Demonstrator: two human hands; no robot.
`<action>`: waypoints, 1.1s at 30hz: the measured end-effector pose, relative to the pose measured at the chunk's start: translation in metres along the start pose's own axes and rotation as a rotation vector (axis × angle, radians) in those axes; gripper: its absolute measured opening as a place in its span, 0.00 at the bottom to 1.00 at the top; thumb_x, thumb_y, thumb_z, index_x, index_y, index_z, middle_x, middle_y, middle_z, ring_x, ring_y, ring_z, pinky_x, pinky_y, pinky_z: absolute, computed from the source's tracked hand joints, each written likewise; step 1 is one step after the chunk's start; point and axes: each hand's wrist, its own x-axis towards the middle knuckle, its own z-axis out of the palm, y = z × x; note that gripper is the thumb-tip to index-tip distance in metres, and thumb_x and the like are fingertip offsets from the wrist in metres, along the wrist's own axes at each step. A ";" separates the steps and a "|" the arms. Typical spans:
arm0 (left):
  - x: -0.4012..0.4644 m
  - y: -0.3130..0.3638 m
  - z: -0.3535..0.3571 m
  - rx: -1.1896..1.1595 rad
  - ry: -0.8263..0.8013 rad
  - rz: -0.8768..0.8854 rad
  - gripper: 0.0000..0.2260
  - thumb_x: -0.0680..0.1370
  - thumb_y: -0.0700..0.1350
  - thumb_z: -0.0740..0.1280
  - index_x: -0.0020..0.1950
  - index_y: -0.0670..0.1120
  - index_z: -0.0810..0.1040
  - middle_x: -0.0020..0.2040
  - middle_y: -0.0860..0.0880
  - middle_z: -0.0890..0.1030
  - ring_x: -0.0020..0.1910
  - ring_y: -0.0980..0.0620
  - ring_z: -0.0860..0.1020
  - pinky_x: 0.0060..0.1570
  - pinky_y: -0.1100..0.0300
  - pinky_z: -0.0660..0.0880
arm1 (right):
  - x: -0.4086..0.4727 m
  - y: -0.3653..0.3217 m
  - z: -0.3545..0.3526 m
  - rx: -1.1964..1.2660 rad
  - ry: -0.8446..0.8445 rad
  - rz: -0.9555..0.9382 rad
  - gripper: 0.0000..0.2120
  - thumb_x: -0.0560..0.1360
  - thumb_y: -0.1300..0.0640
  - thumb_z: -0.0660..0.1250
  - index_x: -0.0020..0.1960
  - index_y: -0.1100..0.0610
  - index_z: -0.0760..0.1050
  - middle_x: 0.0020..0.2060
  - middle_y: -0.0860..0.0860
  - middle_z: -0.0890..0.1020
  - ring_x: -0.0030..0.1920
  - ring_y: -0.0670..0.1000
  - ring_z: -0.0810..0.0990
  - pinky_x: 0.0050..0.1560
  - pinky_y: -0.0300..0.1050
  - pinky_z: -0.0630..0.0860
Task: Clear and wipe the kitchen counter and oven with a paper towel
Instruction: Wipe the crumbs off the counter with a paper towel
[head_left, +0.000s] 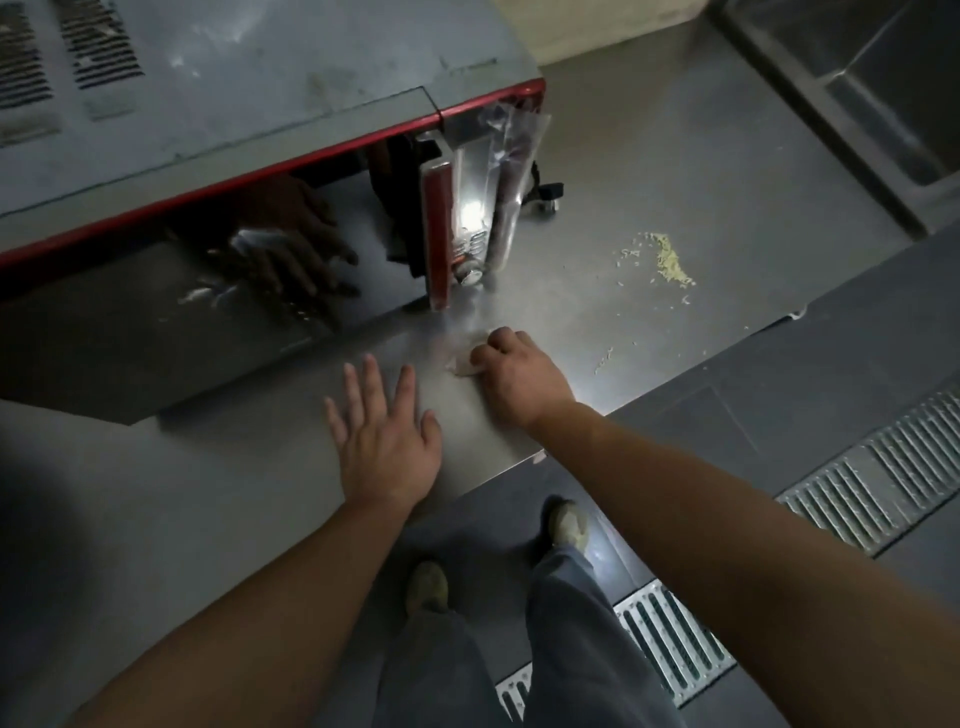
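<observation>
Near the counter's (597, 171) front edge, the left hand (384, 441) lies flat, fingers straight, holding nothing. Just beyond it, the right hand (519, 379) clutches a crumpled paper towel (464, 364) against the steel. The crumbs (667, 260) lie farther back toward the right edge, nearer the right hand, strewn diagonally. The oven (260, 130) stands along the back left; no writing is readable.

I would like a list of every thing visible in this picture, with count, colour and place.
oven: one, grey with red trim, on the counter, left
counter: one, steel grey
crumbs: one scattered patch, yellowish, on the counter right of the oven
paper towel: one, pale, crumpled under the right hand
sink: one, steel, upper right
floor grates: two, silver, lower right
shoes: two, beige
left hand: flat on the counter
right hand: grips the paper towel
</observation>
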 end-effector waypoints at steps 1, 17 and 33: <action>0.006 0.007 0.003 0.001 -0.014 -0.013 0.29 0.80 0.57 0.54 0.81 0.54 0.53 0.82 0.44 0.42 0.79 0.43 0.37 0.76 0.39 0.39 | 0.000 0.014 -0.003 -0.017 0.004 0.016 0.13 0.74 0.63 0.66 0.58 0.58 0.79 0.54 0.58 0.76 0.53 0.62 0.74 0.53 0.53 0.75; 0.042 0.031 -0.003 0.043 -0.031 -0.187 0.26 0.83 0.58 0.48 0.81 0.54 0.53 0.82 0.45 0.45 0.80 0.44 0.38 0.76 0.41 0.39 | -0.108 -0.004 -0.015 0.062 -0.042 -0.319 0.12 0.69 0.58 0.75 0.52 0.56 0.82 0.48 0.56 0.81 0.45 0.57 0.80 0.43 0.47 0.75; 0.021 0.086 0.029 0.049 -0.063 -0.070 0.27 0.82 0.58 0.49 0.81 0.55 0.50 0.82 0.45 0.45 0.80 0.45 0.38 0.76 0.41 0.39 | -0.035 0.136 -0.071 -0.013 0.104 0.288 0.10 0.72 0.65 0.67 0.53 0.61 0.79 0.50 0.60 0.76 0.46 0.63 0.78 0.43 0.50 0.76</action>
